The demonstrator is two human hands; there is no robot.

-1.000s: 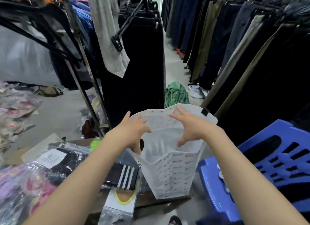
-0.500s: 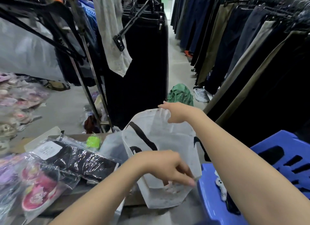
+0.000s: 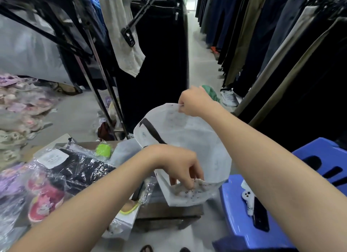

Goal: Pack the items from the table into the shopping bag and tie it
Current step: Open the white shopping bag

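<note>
Thumb and fingers of my right hand point(image 3: 195, 101) are closed in a tight pinch on the far rim of the white shopping bag point(image 3: 189, 137), lifting that edge high. My left hand point(image 3: 178, 165) reaches across from the other side, its fingers curled down over the near rim and gripping it, so the thin cloth bunches under my fingertips point(image 3: 190, 186). Between the two hands the bag's mouth is pulled wide and faces up toward me. A black strap point(image 3: 152, 133) runs down its left wall.

The bag sits at the right end of the low wooden table point(image 3: 169, 213), with its near edge above the tabletop. To its left, on the table, lies a black garment point(image 3: 84, 170) in clear wrap with a white label. A pair of red shoes point(image 3: 46, 202) in plastic lies nearer me, and a small green thing point(image 3: 103, 150) lies at the far side. A flat packet point(image 3: 127, 210) with yellow trim hangs over the front edge, under my left forearm.

Just right of the table stands a blue plastic chair point(image 3: 242, 231) with a white toy point(image 3: 247, 199) and a dark phone point(image 3: 260, 216) on its seat. Rows of hanging trousers point(image 3: 244, 36) line the aisle ahead.
</note>
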